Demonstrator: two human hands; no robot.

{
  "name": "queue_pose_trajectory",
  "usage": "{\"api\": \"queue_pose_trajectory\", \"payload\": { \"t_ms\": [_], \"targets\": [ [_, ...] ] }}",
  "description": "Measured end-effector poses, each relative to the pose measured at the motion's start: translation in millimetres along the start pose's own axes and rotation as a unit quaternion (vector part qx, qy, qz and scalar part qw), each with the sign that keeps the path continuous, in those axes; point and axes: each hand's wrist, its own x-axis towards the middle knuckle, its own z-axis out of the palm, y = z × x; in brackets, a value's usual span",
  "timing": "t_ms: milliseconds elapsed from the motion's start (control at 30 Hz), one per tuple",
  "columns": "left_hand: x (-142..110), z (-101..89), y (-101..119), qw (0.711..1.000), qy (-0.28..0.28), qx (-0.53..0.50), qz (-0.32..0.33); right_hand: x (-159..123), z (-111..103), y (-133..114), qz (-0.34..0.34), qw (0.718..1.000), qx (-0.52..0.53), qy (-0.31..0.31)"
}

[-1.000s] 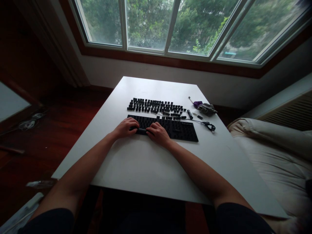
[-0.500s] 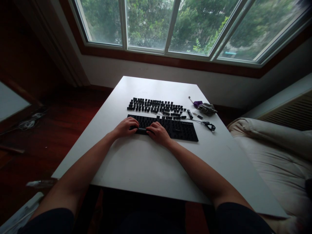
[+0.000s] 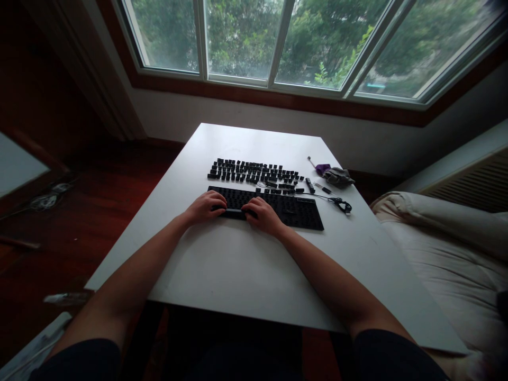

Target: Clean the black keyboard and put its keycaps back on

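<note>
A bundle of pale, tangled cables (image 3: 44, 201) lay on the dark red wooden floor (image 3: 91, 196). To its right stood a white, flat-topped table (image 3: 198, 275). The person's left hand (image 3: 204, 207) rested at the left part of a long, black, rectangular keyboard (image 3: 304, 212), which lay on the table, its fingers curled narrowly near the left end of 1 slim black bar (image 3: 235, 210) along the near edge. The right hand (image 3: 263, 214) curled narrowly at the bar's right end; whether either hand gripped it could not be told. Beyond the keyboard, loose black keycaps (image 3: 227, 176) stretched in uneven rows. Farther right were a coiled black cable (image 3: 342, 206) and a crumpled grey and purple cloth (image 3: 339, 177). A cream padded seat (image 3: 432, 233) stood beside the table's right edge.
</note>
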Motion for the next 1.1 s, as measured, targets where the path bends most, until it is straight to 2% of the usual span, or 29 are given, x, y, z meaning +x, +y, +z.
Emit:
{"api": "queue_pose_trajectory", "payload": {
  "t_ms": [700, 867, 1100],
  "targets": [
    [1, -0.3, 0, 1.000, -0.023, -0.008, 0.000, 3, -10, -6, -0.033, 0.997, -0.026, -0.062],
    [1, 1.3, -3, 1.000, -0.024, -0.013, 0.002, 1, -8, -5, -0.042, 0.997, -0.025, -0.059],
    [1, -2.5, 8, 1.000, -0.028, -0.001, -0.008, -1, -9, -1, -0.048, 0.998, -0.002, -0.048]
  ]
}}
